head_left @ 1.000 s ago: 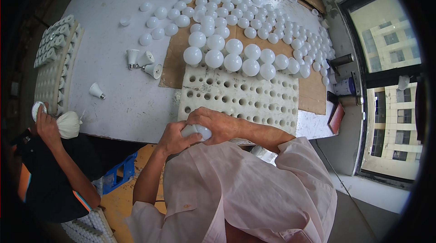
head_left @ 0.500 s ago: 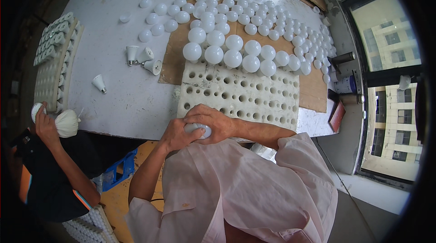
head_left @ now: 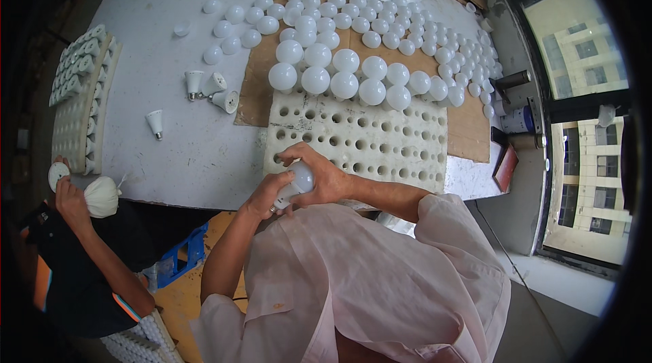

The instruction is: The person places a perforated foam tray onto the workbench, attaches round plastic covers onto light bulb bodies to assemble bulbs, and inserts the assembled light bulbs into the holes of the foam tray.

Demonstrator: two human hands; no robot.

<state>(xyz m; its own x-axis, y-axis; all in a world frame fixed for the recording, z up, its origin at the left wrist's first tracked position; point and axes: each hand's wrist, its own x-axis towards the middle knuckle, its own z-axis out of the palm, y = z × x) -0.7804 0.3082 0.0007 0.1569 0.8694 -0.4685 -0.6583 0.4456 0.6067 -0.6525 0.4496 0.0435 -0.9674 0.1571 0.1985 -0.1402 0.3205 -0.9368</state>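
A white light bulb (head_left: pixel 299 177) is held between my two hands at the near edge of the table, tilted with its metal screw end toward the lower left. My left hand (head_left: pixel 263 197) is closed around the base part. Curled about the round white dome is my right hand (head_left: pixel 326 179), its fingers on the far side. Just beyond my hands lies a white foam tray (head_left: pixel 348 129) with rows of holes. Several white bulb domes (head_left: pixel 316 80) stand along the tray's far side.
Many more domes (head_left: pixel 380 27) spread over cardboard and the table (head_left: pixel 156 44). Several bulb bodies (head_left: pixel 155 122) without domes lie to the left. A filled foam tray (head_left: pixel 81 101) stands far left. Beside me a co-worker's hand (head_left: pixel 71 200) holds a white round piece near a white cloth bundle (head_left: pixel 102 196).
My hands have loosened from around the bulb and turned it, so its dome and base now show. The right hand's fingers have opened upward. The co-worker's hand has dropped slightly.
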